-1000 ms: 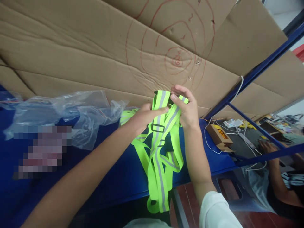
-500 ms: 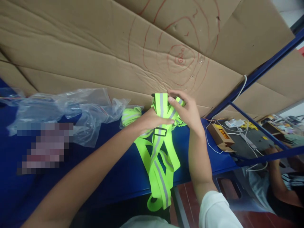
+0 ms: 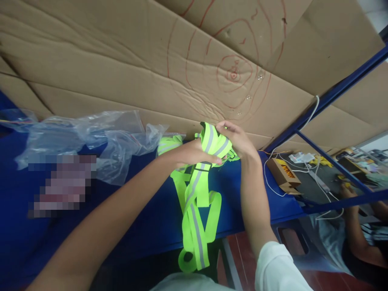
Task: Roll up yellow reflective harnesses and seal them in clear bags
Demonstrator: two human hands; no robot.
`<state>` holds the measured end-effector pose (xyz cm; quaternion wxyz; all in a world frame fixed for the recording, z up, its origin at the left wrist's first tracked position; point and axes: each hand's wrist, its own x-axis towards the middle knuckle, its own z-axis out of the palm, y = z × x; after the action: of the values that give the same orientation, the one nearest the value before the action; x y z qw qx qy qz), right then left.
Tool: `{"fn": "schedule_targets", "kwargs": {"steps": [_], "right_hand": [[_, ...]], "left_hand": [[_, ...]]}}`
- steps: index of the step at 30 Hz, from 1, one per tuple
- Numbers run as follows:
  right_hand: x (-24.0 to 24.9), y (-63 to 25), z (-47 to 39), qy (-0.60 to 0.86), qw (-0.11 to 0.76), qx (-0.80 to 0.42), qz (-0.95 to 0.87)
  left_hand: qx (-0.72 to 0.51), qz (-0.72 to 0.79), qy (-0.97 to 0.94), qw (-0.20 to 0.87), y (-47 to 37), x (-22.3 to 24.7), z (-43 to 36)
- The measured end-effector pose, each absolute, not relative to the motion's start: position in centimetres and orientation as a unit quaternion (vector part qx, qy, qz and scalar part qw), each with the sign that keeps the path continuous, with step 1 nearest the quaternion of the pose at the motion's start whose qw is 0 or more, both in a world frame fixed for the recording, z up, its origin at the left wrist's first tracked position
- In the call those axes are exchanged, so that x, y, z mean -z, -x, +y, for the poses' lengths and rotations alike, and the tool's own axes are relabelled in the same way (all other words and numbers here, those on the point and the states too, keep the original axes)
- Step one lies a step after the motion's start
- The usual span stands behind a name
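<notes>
A neon-yellow reflective strap (image 3: 194, 216) with a grey stripe hangs in loops over the front edge of the blue table. My left hand (image 3: 195, 153) is closed around its bunched upper part, the thumb pressing from the front. A black slide buckle (image 3: 203, 166) sits on the strap just below that thumb. My right hand (image 3: 238, 139) grips the folded top of the strap, fingers curled behind it and partly hidden. Behind my left wrist, a second rolled neon bundle (image 3: 169, 142) lies by the cardboard.
Crumpled clear plastic bags (image 3: 115, 141) lie on the blue table (image 3: 145, 202) at left, beside a blurred-out patch. A cardboard wall (image 3: 106, 56) with red rings stands behind. At right are a blue metal frame (image 3: 348, 85), white cables, a small box (image 3: 283, 173) and another person's arm (image 3: 353, 228).
My right hand has folded the strap's upper length across my left hand's grip. The dangling loops have shifted slightly left, and the buckle has tilted.
</notes>
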<state>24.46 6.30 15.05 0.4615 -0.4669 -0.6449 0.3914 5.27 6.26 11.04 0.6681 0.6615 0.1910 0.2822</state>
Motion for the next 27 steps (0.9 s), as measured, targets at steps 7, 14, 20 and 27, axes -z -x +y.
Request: {"fn": "schedule_targets", "kwargs": {"steps": [7,14,20,27], "right_hand": [[-15.9,-23.5,4.1,0.404,0.353,-0.161,-0.828],[-15.9,-22.4,3.3,0.368,0.273,-0.096,-0.884],[-16.0,-21.9,3.0,0.412,0.233,-0.152,-0.867],[-15.9,-23.0,4.2,0.471,0.429,-0.073,-0.767]], "left_hand": [[-0.264,0.213,-0.704,0.624,-3.8,-12.0,6.9],[-0.233,0.210,-0.728,0.610,-3.4,-12.2,6.9],[-0.226,0.197,-0.721,0.625,-3.2,-11.7,7.5],[-0.298,0.187,-0.538,0.766,-5.0,-11.6,6.6]]}}
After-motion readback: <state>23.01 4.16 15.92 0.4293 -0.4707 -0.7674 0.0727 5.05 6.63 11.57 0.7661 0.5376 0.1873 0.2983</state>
